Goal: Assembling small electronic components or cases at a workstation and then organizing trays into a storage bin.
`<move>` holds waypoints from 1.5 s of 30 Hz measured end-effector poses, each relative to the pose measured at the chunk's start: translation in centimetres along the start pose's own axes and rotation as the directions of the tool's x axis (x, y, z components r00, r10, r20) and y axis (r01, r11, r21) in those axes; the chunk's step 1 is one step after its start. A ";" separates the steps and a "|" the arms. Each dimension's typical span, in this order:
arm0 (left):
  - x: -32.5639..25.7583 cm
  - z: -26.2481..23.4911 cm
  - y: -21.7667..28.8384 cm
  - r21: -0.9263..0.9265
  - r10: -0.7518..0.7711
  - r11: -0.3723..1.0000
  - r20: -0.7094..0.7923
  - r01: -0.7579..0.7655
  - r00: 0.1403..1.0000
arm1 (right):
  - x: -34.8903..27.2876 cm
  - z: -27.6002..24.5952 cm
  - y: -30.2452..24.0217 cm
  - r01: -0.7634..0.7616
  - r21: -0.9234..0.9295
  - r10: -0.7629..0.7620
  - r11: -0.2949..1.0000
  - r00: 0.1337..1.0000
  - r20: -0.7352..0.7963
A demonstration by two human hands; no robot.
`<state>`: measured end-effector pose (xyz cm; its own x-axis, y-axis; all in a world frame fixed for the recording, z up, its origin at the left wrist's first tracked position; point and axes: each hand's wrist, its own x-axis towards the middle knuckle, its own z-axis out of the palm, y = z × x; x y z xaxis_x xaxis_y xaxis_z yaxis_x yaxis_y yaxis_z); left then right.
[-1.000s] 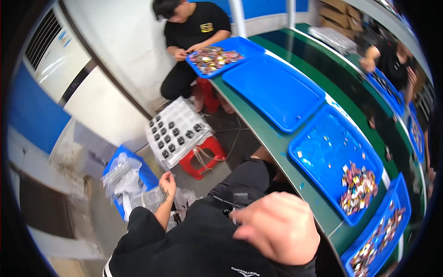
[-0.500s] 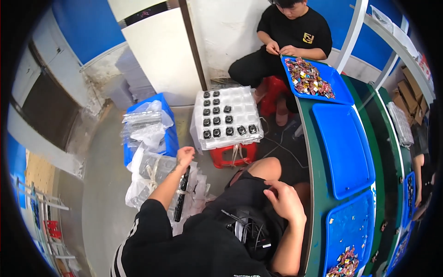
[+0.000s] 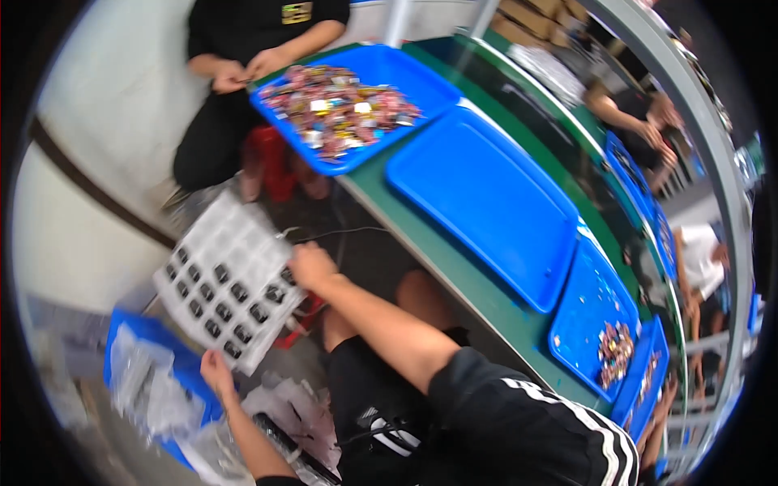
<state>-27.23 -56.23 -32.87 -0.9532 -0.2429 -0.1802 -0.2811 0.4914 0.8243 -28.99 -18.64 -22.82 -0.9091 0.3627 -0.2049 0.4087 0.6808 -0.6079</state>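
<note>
Clear plastic blister tray held between us — left hand at 7 o'clock, right hand at 3, fingers gripping its edges; next, a level lift.

Motion blur smears the clear compartment tray so its dark parts cannot be identified, the right hand covers its near corner, the small pieces heaped in the blue tray are too tiny to tell, and the seated person's head is cut off above.
</note>
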 end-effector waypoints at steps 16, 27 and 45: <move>-1.8 -0.2 8.1 -0.458 -0.126 0.878 0.060 0.140 0.990 | 4.1 1.8 2.8 0.098 0.053 -0.100 0.994 0.995 0.028; -1.1 1.2 7.3 0.056 0.083 0.996 -0.220 -0.072 0.972 | 5.2 0.0 1.6 0.182 0.082 -0.188 0.980 0.979 0.080; -1.3 1.8 9.7 -0.110 0.062 0.990 -0.245 -0.092 0.967 | 4.0 -0.4 -2.9 0.265 -0.187 -0.276 0.946 0.960 -0.034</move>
<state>-28.91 -49.65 -25.63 -0.9123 -0.4094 0.0087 -0.1785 0.4168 0.8913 -33.82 -18.94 -21.58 -0.9833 0.1820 -0.0028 0.1604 0.8590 -0.4863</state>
